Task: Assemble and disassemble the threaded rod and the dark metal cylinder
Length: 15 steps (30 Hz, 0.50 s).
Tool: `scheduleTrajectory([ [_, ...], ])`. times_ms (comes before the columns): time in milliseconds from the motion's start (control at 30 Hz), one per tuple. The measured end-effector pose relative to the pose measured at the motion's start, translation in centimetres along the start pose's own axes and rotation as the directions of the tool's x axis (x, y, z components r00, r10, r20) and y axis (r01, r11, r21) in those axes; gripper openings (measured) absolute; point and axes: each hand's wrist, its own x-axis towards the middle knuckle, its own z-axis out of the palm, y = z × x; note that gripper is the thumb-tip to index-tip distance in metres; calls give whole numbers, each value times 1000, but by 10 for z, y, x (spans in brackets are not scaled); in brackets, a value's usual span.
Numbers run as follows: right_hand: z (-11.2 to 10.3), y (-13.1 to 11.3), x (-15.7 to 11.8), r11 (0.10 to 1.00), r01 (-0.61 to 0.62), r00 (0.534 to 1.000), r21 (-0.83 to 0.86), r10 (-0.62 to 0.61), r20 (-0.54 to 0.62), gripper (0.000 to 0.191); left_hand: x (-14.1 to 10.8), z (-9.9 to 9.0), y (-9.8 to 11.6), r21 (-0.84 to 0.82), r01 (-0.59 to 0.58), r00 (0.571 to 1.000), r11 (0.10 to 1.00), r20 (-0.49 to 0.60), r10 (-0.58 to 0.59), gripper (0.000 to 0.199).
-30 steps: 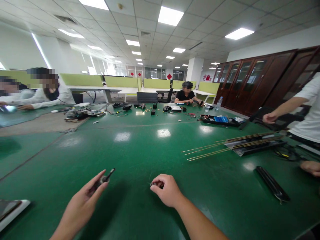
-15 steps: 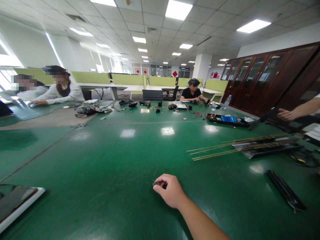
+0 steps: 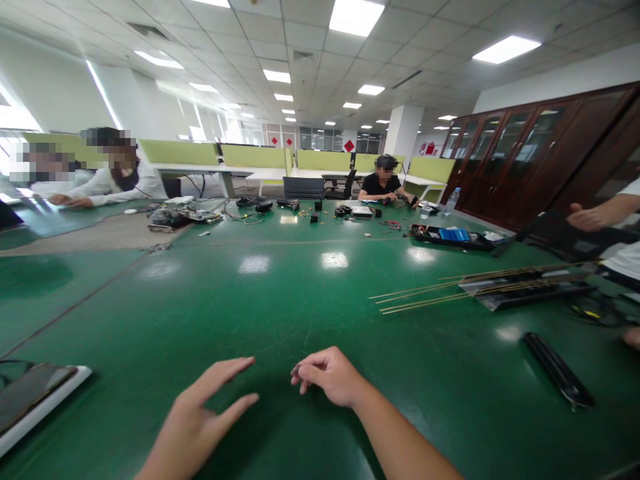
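My right hand [image 3: 327, 377] is closed just over the green tabletop [image 3: 225, 313], pinching a small dark object [image 3: 295, 371] at its fingertips. Fingers cover most of that object, so its kind does not show. To the left, my left hand [image 3: 205, 407] is open, thumb and fingers apart with nothing between them. Its fingertips point toward the pinched object, a short gap away.
On the right lie thin brass-coloured rods [image 3: 425, 293] across a dark metal tray [image 3: 493, 293], and a long black case [image 3: 557, 370]. A phone on a white slab [image 3: 55, 407] sits at left. Electronic parts and a bottle [image 3: 453, 200] stand farther back. Other people sit around.
My left hand has come into view from the bottom, open. My right hand has shifted slightly left with the small dark object and turned a little. At right, another person's hand has moved.
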Motion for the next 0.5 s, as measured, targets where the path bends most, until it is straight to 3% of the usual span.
scheduleTrajectory([
  [33, -1, 0, -1, 999, -3, 1000, 35, 2, 30, 40, 12, 14, 10, -69, -15, 994, 998, 103, 22, 53],
  [100, -3, -1, -1, 997, -2, 999, 74, -2, 48, 45, 31, 42, 29, -232, -33, 981, 972, 177, 75, 39],
  [167, -5, 1, -1, 994, 12, 1000, 109, -14, 19, 48, 41, 63, 44, -369, -4, 979, 929, 187, 78, 23],
  [267, -5, 5, 0, 979, 18, 1000, 205, -15, -14, 47, 42, 81, 55, -455, 27, 987, 890, 155, 49, 21],
  [400, -1, 11, 0, 961, -16, 999, 276, 2, 51, 52, 34, 77, 54, -431, 38, 991, 902, 129, 19, 23],
  [500, 0, 11, 0, 965, -51, 996, 258, 29, 90, 58, 21, 44, 36, -265, 102, 995, 959, 48, -93, 28],
])
